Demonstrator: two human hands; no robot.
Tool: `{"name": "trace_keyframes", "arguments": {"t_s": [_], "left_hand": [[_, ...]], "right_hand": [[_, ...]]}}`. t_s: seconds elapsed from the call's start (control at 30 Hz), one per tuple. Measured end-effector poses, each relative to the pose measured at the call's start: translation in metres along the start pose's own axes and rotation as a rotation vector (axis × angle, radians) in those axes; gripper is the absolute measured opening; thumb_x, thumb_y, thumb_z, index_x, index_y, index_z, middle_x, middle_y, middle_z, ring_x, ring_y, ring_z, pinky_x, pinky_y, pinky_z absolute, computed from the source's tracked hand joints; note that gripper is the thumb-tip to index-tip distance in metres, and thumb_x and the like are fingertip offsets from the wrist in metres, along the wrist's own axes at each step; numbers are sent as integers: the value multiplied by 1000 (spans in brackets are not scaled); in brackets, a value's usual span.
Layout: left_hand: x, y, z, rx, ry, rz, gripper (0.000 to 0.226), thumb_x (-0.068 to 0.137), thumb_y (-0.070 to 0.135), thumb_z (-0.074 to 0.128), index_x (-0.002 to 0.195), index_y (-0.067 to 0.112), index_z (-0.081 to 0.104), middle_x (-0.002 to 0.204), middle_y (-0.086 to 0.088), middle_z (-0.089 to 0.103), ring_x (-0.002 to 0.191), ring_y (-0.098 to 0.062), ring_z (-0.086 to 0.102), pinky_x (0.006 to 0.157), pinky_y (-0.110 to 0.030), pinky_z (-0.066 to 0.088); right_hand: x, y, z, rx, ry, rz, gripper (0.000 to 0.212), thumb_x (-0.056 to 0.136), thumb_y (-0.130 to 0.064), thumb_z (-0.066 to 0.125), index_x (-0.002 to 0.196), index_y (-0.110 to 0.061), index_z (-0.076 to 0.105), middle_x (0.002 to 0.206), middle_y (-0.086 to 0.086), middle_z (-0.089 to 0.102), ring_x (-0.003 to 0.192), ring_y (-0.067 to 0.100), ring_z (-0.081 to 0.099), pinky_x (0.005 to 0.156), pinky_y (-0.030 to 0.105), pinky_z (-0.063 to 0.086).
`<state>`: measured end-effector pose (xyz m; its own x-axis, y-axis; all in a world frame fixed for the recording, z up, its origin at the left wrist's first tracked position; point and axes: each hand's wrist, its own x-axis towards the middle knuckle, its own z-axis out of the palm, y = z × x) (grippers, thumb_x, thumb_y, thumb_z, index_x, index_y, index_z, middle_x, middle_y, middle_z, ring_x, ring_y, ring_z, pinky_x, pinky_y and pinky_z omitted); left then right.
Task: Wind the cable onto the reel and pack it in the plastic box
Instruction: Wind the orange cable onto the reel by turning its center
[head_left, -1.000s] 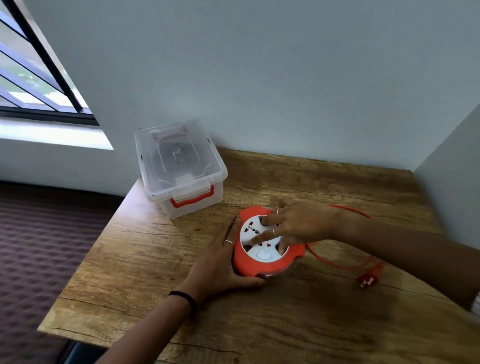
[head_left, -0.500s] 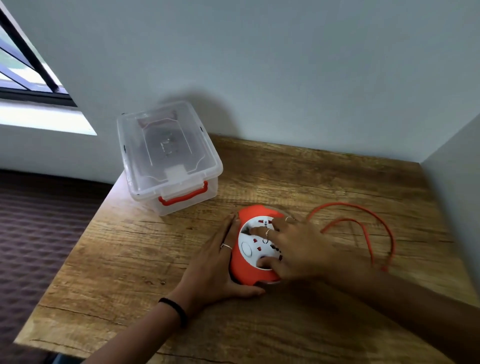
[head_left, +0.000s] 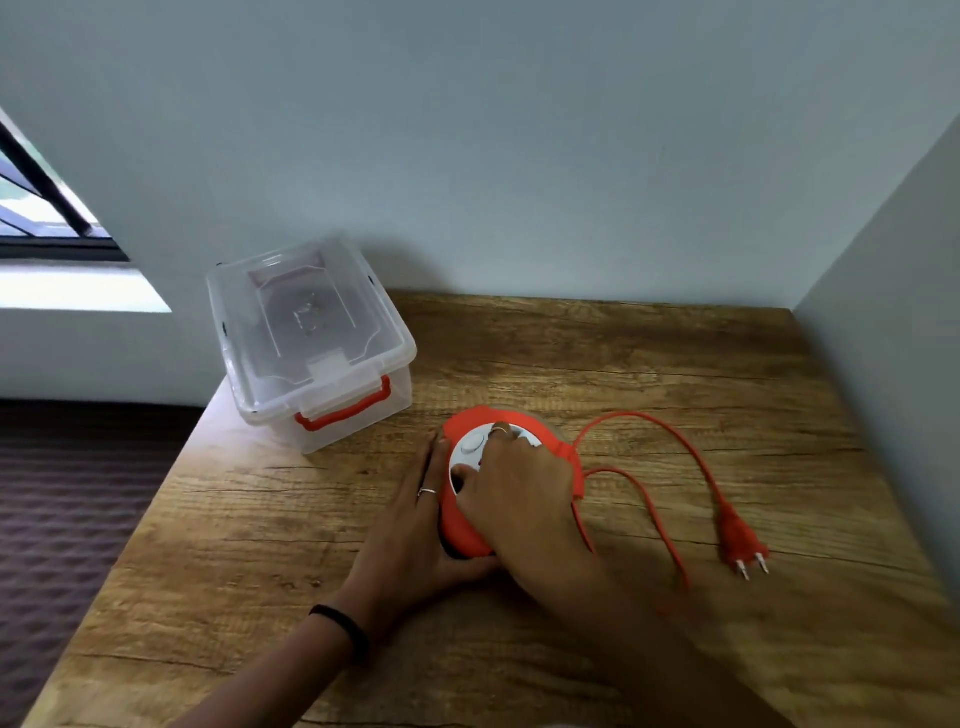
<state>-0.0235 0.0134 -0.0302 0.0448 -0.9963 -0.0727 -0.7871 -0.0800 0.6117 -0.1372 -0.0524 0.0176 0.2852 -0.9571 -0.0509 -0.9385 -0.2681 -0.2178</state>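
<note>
We take the reel (head_left: 511, 478) as our landmark: it lies flat near the middle of the tabletop (head_left: 649, 364), orange rim around a white socket face. Our left hand (head_left: 415, 525) braces its left edge, fingers mostly straight along the rim and thumb tucked under the near side, so that grip is open and pressing. Our right hand (head_left: 511, 493) sits on top, fingers curled onto the white centre, a grip clamped on the turning part. Compared with half a second ago, the right hand has swung round the face, and the cable (head_left: 670, 447) lies differently: the loop right of the reel looks lower and nearer, with the plug (head_left: 740, 540) now plain to see lying right of the reel. We read that as winding under way, with a good length of slack still out. The plastic box (head_left: 311, 338) stands behind and left of the reel, its lid still closed, so packing has not begun.
</note>
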Motion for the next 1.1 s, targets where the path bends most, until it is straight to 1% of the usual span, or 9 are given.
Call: {"name": "trace_keyframes", "arguments": {"t_s": [0.17,0.33,0.43,0.53,0.67,0.77,0.87,0.97,1.1], "left_hand": [[-1,3,1,-10,16,-12,134,50,88,60,148,35,-14,158,15,-9,145,-9,5,113,-35,26],[0,2,1,1,15,-4,132,51,89,59,148,35,-14,158,15,-8,144,-8,10,112,-35,33],[-1,4,-1,-18,5,34,128,53,87,59,143,42,-20,152,22,-17,143,-6,8,112,-31,30],[-1,4,-3,-3,-7,40,127,52,88,57,139,44,-25,147,26,-22,144,-8,5,115,-33,28],[-1,2,-3,-8,-6,34,127,52,88,58,135,48,-29,147,26,-23,144,-8,5,115,-32,26],[-2,2,-3,-7,1,45,127,52,88,58,134,50,-31,146,27,-26,143,-6,4,114,-31,26],[-1,1,-3,7,-5,47,127,52,89,56,134,49,-32,144,29,-28,143,-5,1,114,-28,22],[1,1,-3,18,-3,53,130,52,88,57,138,43,-29,148,24,-25,143,-5,0,113,-26,20],[-1,1,-2,52,-24,64,132,50,89,56,139,40,-28,152,19,-22,143,-4,0,112,-24,21]], "right_hand": [[-2,13,-9,-25,5,-123,57,94,-49,43,134,-8,41,110,5,65,101,22,61,67,29,33],[-5,40,-24,-1,-38,-400,41,97,-37,44,134,-19,46,118,5,64,106,24,60,82,34,47],[3,58,-34,-45,-108,-622,37,98,-31,44,133,-22,50,138,1,48,120,22,50,86,35,45],[23,69,-40,-131,-213,-810,42,95,-25,52,137,-27,48,144,3,40,125,25,43,93,34,40],[44,71,-50,-239,-379,-922,54,92,-31,57,140,-45,36,153,-3,24,129,23,36,94,33,40],[53,70,-52,-269,-399,-991,54,91,-39,55,139,-48,33,148,-2,28,116,22,48,91,34,44],[63,70,-49,-364,-331,-1103,56,87,-48,56,139,-42,36,131,1,44,92,21,58,81,37,50],[68,70,-48,-387,-292,-1162,60,83,-50,60,138,-32,43,116,3,56,75,21,59,67,34,50],[62,70,-40,-416,-257,-1210,60,82,-57,50,134,-28,46,109,8,61,65,23,61,64,41,52]]}}
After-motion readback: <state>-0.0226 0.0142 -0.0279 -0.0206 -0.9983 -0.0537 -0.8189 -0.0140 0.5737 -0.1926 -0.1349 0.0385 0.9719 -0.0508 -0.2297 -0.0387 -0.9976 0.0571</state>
